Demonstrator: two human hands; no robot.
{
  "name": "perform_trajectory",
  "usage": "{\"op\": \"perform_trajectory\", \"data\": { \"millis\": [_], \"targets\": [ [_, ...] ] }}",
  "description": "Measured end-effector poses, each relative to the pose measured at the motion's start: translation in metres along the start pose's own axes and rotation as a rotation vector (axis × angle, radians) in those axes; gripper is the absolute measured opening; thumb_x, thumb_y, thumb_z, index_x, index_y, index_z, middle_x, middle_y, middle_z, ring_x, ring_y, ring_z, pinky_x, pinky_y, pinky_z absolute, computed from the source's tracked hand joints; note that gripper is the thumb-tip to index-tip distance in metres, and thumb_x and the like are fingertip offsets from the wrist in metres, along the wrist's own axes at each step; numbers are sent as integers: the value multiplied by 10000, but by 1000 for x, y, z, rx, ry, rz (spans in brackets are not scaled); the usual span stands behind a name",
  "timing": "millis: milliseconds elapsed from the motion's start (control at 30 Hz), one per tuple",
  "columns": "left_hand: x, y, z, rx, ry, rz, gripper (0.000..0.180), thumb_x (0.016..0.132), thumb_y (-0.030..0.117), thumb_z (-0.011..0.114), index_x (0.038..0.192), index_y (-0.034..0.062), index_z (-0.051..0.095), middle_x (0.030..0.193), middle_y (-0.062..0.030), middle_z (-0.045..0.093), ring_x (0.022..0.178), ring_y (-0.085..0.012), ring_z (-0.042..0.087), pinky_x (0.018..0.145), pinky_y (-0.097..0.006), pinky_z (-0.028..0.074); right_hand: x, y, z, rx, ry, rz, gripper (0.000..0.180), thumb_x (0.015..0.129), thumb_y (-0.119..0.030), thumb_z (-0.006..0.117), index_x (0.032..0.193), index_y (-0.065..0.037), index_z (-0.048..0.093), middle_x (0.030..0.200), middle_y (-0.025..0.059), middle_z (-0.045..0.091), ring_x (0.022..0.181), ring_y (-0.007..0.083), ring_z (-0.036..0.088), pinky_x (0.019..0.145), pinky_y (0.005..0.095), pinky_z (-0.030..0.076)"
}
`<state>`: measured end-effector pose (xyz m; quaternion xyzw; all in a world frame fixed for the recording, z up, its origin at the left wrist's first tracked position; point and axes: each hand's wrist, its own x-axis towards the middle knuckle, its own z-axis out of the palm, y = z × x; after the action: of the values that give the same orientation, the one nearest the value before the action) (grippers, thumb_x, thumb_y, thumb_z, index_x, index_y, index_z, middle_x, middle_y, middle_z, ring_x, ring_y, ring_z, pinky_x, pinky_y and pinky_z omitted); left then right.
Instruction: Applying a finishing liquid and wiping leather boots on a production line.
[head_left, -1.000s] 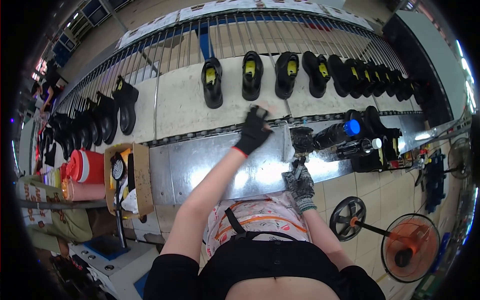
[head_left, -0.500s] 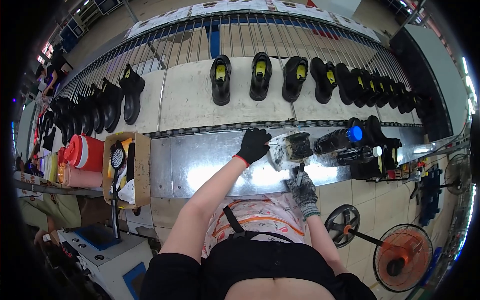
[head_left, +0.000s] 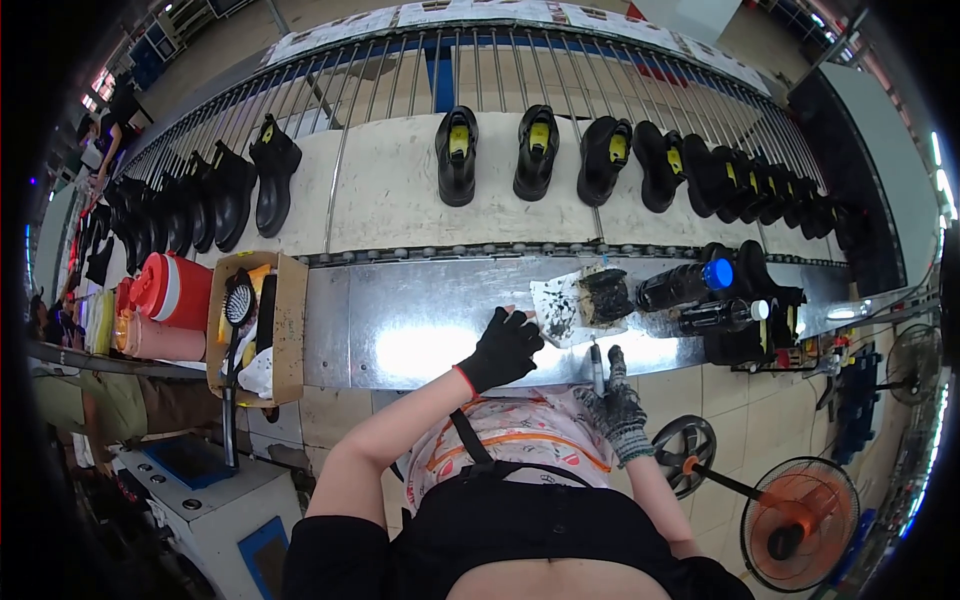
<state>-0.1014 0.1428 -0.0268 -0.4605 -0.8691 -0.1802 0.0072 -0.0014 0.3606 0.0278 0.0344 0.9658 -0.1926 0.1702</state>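
Observation:
My left hand [head_left: 503, 347], in a black glove with bare fingertips, hovers over the near part of the metal ledge [head_left: 340, 330]. Its fingers are spread and hold nothing. Beyond it lies a white sheet [head_left: 556, 308] smeared with black. A dark, blackened block [head_left: 606, 296] rests on the sheet's right side. My right hand [head_left: 614, 408], in a grey glove stained black, is at the ledge's near edge. It grips a slim grey pen-like tool [head_left: 597, 366], which points away from me. One gloved finger stretches up beside the tool.
Right of the sheet lie a blue-capped dark bottle [head_left: 680, 287], a white-capped bottle [head_left: 715, 316] and black boots [head_left: 762, 272]. A cardboard box [head_left: 290, 330] with a hairbrush [head_left: 238, 303] and a red jug [head_left: 160, 290] stand left. Several black boots [head_left: 457, 160] line the belt [head_left: 390, 190] behind a chain.
My left hand has drawn back from the sheet's left edge toward my body. The right hand has lowered slightly, with the tool still in it.

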Motion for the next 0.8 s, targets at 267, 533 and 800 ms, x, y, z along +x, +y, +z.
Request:
{"op": "perform_trajectory", "data": {
  "millis": [267, 533, 800],
  "targets": [
    [30, 63, -94, -175, -3, 117, 262, 782, 313, 588, 949, 113, 561, 914, -77, 557, 801, -254, 576, 642, -393, 465, -21, -48, -132, -64, 91, -502, 622, 769, -415, 685, 1203, -6, 505, 777, 122, 660, 594, 240, 638, 536, 342, 495],
    [26, 86, -204, -227, 2, 83, 330, 863, 374, 539, 1006, 78, 512, 788, -120, 564, 651, -287, 606, 469, -400, 440, -41, -108, -239, 155, -308, -350, 252, 867, -293, 590, 823, -54, 657, 557, 49, 589, 496, 178, 599, 480, 321, 463],
    [0, 73, -237, -744, -387, -58, 574, 902, 438, 472, 1243, -23, 462, 918, -244, 609, 889, -360, 593, 737, -407, 458, -77, -142, -263, -991, 24, -734, 405, 839, -444, 545, 957, -62, 611, 804, 95, 634, 683, 282, 614, 579, 404, 486]
  ]
}}
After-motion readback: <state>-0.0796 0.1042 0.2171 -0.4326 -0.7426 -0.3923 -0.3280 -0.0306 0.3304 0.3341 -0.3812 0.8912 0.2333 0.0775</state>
